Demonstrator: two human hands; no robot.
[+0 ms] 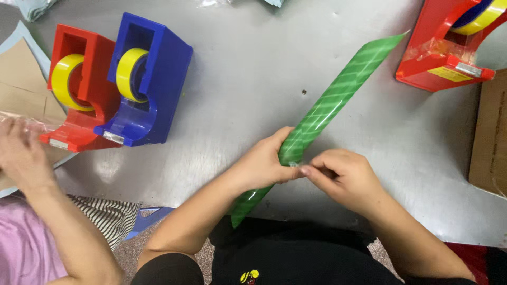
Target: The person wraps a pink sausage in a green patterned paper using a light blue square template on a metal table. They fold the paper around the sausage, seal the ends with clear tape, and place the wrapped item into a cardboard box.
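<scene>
The left hand [264, 163] wraps around the green roll [327, 105] near its lower end, while the right hand [346, 177] pinches a small clear piece of tape [302, 169] against it. The roll lies slanted across the grey table [253, 68], so the tape could crease or stick crooked if it turns. Farther off stand the red dispenser [79, 89] and blue dispenser [145, 84], and another person's hand [18, 153].

A grey metal table [253, 79] with a dull sheen fills the view; speckled floor [127, 253] shows below its edge.
</scene>
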